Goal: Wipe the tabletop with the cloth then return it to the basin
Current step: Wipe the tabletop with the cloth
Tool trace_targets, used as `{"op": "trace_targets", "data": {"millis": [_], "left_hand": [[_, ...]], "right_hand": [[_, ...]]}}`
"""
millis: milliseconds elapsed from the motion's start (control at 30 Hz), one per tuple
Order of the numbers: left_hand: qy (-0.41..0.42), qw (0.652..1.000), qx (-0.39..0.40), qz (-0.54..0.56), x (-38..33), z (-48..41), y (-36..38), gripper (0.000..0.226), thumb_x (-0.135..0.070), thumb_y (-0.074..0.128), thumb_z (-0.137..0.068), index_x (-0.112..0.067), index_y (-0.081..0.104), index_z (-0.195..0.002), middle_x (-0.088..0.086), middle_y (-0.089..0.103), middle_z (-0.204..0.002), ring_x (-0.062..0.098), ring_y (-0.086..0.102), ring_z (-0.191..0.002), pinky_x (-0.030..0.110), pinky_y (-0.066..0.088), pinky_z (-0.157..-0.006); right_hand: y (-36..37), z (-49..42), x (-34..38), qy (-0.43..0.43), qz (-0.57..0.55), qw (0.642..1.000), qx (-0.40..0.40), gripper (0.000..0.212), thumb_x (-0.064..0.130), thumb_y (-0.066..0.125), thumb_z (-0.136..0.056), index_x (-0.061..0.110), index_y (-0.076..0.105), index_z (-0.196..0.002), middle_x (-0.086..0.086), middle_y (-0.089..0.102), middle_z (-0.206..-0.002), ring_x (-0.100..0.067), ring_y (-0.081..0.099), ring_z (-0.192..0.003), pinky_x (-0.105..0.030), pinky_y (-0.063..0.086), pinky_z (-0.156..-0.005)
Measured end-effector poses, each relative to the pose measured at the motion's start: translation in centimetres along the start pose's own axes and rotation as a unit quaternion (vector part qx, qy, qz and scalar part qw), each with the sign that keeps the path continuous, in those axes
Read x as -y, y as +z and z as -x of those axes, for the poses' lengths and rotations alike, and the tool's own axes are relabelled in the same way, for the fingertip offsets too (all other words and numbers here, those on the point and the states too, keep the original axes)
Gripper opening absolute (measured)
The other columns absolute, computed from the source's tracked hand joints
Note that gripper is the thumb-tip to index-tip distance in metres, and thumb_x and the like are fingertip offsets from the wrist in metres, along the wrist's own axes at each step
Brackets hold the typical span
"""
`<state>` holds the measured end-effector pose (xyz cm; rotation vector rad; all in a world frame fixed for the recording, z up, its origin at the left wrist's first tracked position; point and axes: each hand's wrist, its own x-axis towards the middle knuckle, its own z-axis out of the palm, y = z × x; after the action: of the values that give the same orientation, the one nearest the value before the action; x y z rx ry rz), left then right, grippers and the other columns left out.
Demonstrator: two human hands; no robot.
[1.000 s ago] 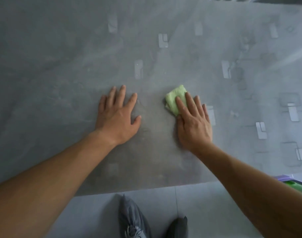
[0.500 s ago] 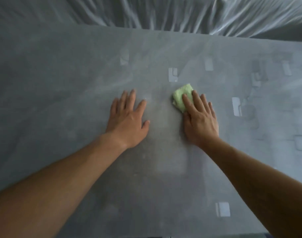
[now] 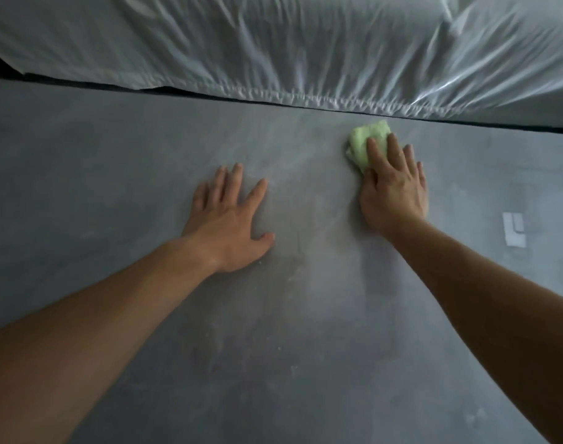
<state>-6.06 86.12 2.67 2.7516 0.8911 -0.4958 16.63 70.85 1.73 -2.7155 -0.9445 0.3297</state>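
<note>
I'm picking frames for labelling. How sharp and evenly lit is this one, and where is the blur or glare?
Head view: dim, bluish light; the plastic sheet is streaked with motion blur, with glare at its right; the cloth and right hand are slightly soft, the left hand sharper; faint shadows beside both hands on the tabletop.

A crinkled, translucent white plastic sheet (image 3: 306, 49) hung across the far side, catching soft highlights in dim, bluish light. A narrow dark gap (image 3: 165, 89) ran beneath its hem, and a small white tape strip (image 3: 514, 229) lay on the matte grey tabletop (image 3: 113, 174).
</note>
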Motion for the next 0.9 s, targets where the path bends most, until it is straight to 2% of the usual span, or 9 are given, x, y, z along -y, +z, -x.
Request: {"op": "trace_targets", "data": {"millis": [67,200,267,400,567,633,733,800,900], "left_hand": [[-0.002,1.0,0.002,0.003,-0.1,0.1,0.0,0.091,-0.074,0.031,-0.075,-0.039,-0.007,-0.15,0.006,-0.02,-0.161,0.028,-0.017,-0.148,0.052,-0.001,-0.119],[-0.006,1.0,-0.007,0.012,-0.4,0.2,-0.2,0.091,-0.074,0.03,-0.073,-0.039,-0.004,-0.151,0.006,-0.017,-0.162,0.029,-0.014,-0.148,0.053,0.0,-0.119],[-0.006,1.0,-0.008,0.01,-0.4,0.2,-0.2,0.091,-0.074,0.028,-0.073,-0.039,-0.003,-0.151,0.006,-0.015,-0.162,0.029,-0.013,-0.148,0.053,0.001,-0.119],[-0.002,1.0,-0.002,0.001,-0.1,0.2,-0.1,0.09,-0.075,0.025,-0.073,-0.041,-0.007,-0.15,0.006,-0.016,-0.162,0.029,-0.014,-0.148,0.053,0.001,-0.119],[0.002,1.0,0.001,0.015,-0.1,0.2,-0.5,0.091,-0.074,0.028,-0.073,-0.041,-0.007,-0.15,0.006,-0.017,-0.162,0.028,-0.016,-0.148,0.052,0.0,-0.119],[0.004,1.0,0.004,0.013,-0.1,0.2,-0.5,0.09,-0.073,0.03,-0.074,-0.04,-0.006,-0.15,0.006,-0.016,-0.162,0.029,-0.014,-0.148,0.052,0.0,-0.119],[0.004,1.0,-0.007,0.014,-0.2,0.4,-0.2,0.09,-0.072,0.031,-0.074,-0.037,-0.002,-0.151,0.007,-0.013,-0.162,0.029,-0.013,-0.148,0.053,0.0,-0.119],[0.007,0.999,-0.016,0.029,-0.2,0.4,-0.2,0.09,-0.073,0.03,-0.075,-0.035,0.001,-0.152,0.006,-0.011,-0.163,0.029,-0.011,-0.149,0.052,0.0,-0.119],[0.015,0.998,-0.043,0.053,0.5,0.8,-0.3,0.09,-0.072,0.027,-0.079,-0.023,0.012,-0.153,0.01,0.001,-0.163,0.027,-0.001,-0.15,0.05,0.006,-0.12]], "right_hand": [[0.9,-0.6,1.8,-0.022,0.004,1.0,-0.006,0.06,0.032,0.036,-0.098,0.039,0.023,-0.156,0.003,0.012,-0.168,-0.028,0.006,-0.154,-0.044,0.006,-0.125],[0.9,0.8,1.4,-0.218,0.039,0.974,0.044,0.056,0.034,0.037,-0.1,0.038,0.028,-0.155,0.001,0.019,-0.166,-0.03,0.014,-0.153,-0.046,0.011,-0.125],[0.4,-2.0,0.8,-0.2,0.041,0.978,0.048,0.056,0.034,0.036,-0.1,0.038,0.027,-0.155,0.001,0.017,-0.166,-0.03,0.013,-0.153,-0.045,0.009,-0.125],[1.3,-4.3,4.3,-0.057,0.015,0.998,0.011,0.065,0.029,0.035,-0.093,0.038,0.022,-0.156,0.0,0.011,-0.168,-0.031,0.006,-0.154,-0.045,0.005,-0.125],[2.5,0.0,4.9,-0.308,0.038,0.95,0.045,0.059,0.03,0.045,-0.095,0.032,0.033,-0.154,-0.005,0.027,-0.163,-0.037,0.023,-0.15,-0.05,0.018,-0.122],[2.0,-2.5,4.3,-0.279,0.031,0.959,0.039,0.058,0.031,0.043,-0.096,0.032,0.034,-0.153,-0.005,0.026,-0.164,-0.036,0.022,-0.15,-0.05,0.018,-0.123],[2.0,-6.2,5.4,-0.133,0.02,0.991,0.017,0.059,0.031,0.037,-0.097,0.036,0.027,-0.154,0.0,0.015,-0.167,-0.032,0.01,-0.154,-0.045,0.007,-0.124],[2.3,-5.8,7.0,-0.096,0.011,0.995,0.006,0.061,0.03,0.036,-0.096,0.038,0.025,-0.155,0.002,0.011,-0.168,-0.03,0.006,-0.154,-0.044,0.005,-0.125],[2.7,-1.6,6.9,-0.247,0.026,0.968,0.031,0.057,0.033,0.035,-0.098,0.036,0.028,-0.155,-0.001,0.02,-0.166,-0.033,0.015,-0.152,-0.048,0.013,-0.124]]}}
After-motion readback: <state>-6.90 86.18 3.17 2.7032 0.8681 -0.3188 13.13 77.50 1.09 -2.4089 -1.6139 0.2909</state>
